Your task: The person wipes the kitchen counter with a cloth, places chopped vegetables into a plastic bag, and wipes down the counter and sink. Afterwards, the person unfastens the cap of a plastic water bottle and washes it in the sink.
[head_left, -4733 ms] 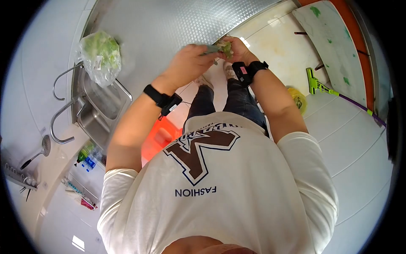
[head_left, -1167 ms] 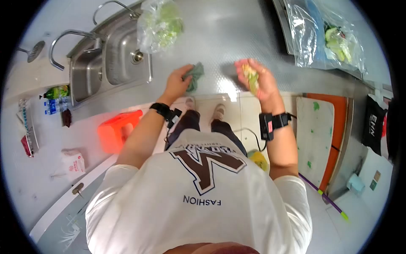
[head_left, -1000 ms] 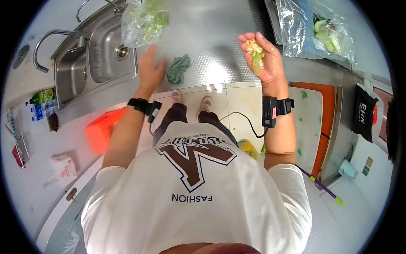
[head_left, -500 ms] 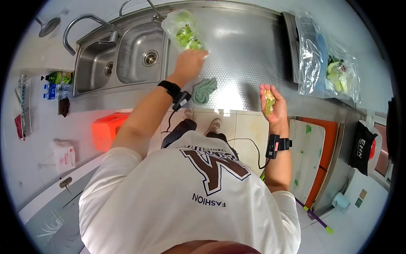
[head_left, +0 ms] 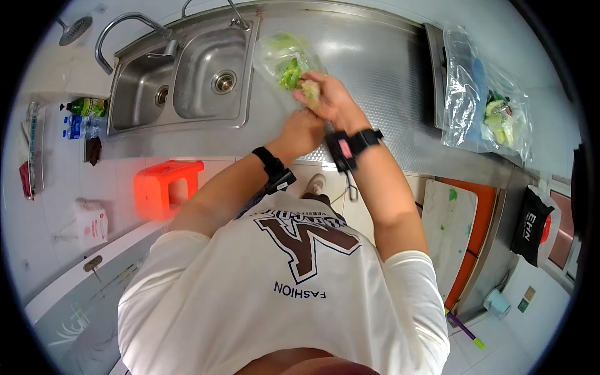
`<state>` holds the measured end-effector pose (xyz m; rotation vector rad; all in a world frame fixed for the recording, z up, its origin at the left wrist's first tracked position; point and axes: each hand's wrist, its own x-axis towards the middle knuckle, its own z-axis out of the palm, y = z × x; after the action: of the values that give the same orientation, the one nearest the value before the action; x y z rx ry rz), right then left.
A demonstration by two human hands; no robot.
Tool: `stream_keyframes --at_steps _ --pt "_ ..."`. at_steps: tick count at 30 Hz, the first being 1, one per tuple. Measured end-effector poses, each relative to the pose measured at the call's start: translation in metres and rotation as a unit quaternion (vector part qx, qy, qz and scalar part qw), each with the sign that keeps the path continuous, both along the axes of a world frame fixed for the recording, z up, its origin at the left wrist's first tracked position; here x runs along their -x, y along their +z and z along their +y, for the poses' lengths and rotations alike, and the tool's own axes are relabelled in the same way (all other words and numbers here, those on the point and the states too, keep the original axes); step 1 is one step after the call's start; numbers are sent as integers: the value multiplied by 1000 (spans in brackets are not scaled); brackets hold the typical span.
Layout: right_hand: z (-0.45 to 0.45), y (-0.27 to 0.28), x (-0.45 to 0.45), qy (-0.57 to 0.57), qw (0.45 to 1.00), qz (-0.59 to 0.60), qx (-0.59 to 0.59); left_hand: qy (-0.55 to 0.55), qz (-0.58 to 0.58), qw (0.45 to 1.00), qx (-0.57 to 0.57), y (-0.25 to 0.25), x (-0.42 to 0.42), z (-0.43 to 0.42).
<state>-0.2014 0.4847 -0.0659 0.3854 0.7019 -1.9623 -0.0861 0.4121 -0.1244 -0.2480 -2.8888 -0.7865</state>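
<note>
My right hand (head_left: 330, 100), palm turned to the left, holds pale yellow-green vegetable scraps (head_left: 310, 92) at the lower right edge of a clear plastic bag (head_left: 274, 55). Bright green leaves (head_left: 290, 74) show in the bag, which lies on the steel counter right of the sinks. Just below my right hand is my left hand (head_left: 304, 131), its fingers curled closed beneath the bag's near edge; what it grips is hidden. The green cloth is not visible.
Two sink basins (head_left: 209, 112) with a curved tap (head_left: 128, 17) lie left. Another clear bag of vegetables (head_left: 462, 94) rests at the counter's right end. Below are an orange stool (head_left: 150, 190) and a leaning white board (head_left: 445, 231). Bottles (head_left: 84, 107) stand at the left.
My right hand has moved left from the counter's front edge to the bag, carrying the scraps. My left hand has come back toward me. The cloth has gone out of sight.
</note>
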Motion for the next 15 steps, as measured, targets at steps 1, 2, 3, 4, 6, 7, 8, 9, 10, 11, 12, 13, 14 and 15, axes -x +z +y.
stream_keyframes --at_steps 1,2,3,4,6,7,8,9,10,11,12,13,14,15 --pt "-9 0 3 47 990 26 -134 47 -25 991 -120 19 -4 7" --pt "-18 -1 10 92 959 54 -264 49 -24 991 -121 12 -6 4" --pt "-20 2 11 98 970 81 -206 37 2 994 -101 7 -8 2" --pt "-20 3 9 104 969 81 -208 26 26 996 -83 0 -11 0" --pt "-14 14 -1 104 923 264 -261 43 18 997 -62 -5 -12 2" --pt "-14 10 -1 110 921 263 -265 52 12 998 -36 -2 -12 4" --pt "-14 4 2 100 904 279 -309 58 6 998 -8 1 -11 5" --pt "-14 -3 5 88 885 294 -351 60 6 998 -11 3 -11 6" --pt "-15 -10 6 90 884 294 -352 47 0 999 -2 4 -11 6" --pt "-16 -17 5 61 842 360 -397 34 -7 999 7 6 -12 5" --pt "-18 -20 5 32 793 421 -439 33 -7 999 8 5 -12 4" --pt "-19 -24 6 31 794 419 -439 20 -14 1000 -11 3 -13 3" --pt "-18 -27 7 116 828 382 -394 5 -22 999 -29 2 -14 3" --pt "-17 -30 9 196 853 340 -343 -2 -25 999 -27 -5 -13 2"
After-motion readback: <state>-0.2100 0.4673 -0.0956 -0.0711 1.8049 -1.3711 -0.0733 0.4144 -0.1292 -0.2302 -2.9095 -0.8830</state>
